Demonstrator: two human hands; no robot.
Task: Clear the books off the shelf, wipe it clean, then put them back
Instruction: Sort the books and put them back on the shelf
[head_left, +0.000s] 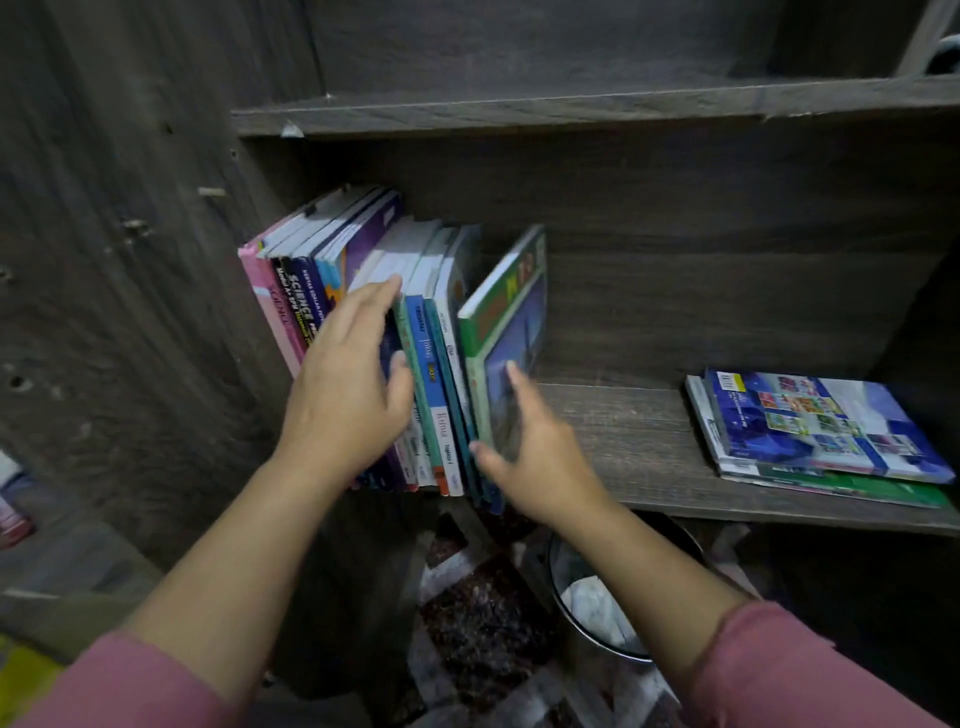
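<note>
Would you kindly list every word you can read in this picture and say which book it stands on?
"SCIENCE": on the dark blue spine among the upright books.
"Kimia": on the white spine.
Lettering on the green book, the other spines and the flat stack: too blurred or small to read.

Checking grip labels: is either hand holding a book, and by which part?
The right hand grips the green book near its lower spine, thumb in front, fingers on the cover. The left hand only presses the row.
</note>
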